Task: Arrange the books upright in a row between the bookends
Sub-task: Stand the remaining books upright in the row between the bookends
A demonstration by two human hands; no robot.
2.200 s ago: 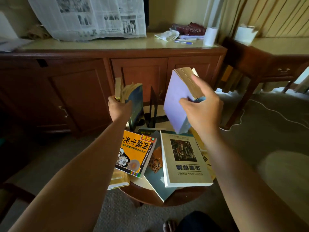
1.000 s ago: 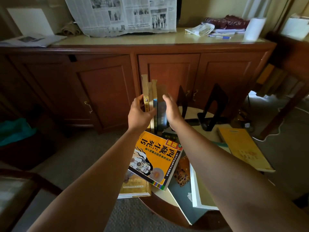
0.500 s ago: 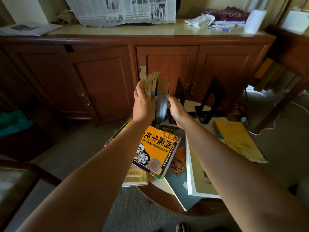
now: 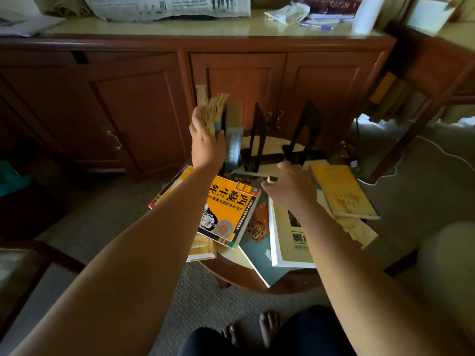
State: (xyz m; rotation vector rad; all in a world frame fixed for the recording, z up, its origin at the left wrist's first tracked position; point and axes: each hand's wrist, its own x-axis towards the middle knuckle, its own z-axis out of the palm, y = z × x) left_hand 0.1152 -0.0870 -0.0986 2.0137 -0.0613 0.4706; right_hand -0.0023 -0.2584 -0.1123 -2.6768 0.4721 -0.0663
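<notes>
A: Furniture?
B: Reddish wooden sideboard [image 4: 144, 104] along the far wall, pale top, brass door handles [image 4: 115, 140]. Wooden desk [image 4: 431, 65] at right; low round table [image 4: 298, 280] in front.
A: Floor, light?
B: Grey-beige carpet [image 4: 195, 291], white cable [image 4: 446, 152] trailing across it at right. Room dim; daylight patch [image 4: 370, 119] on floor under the desk.

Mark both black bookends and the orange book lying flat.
left bookend [image 4: 258, 132]: head view, middle of its upright plate.
right bookend [image 4: 313, 119]: head view, upper part of its upright plate.
orange book [image 4: 228, 210]: head view, middle of its visible front cover.
</notes>
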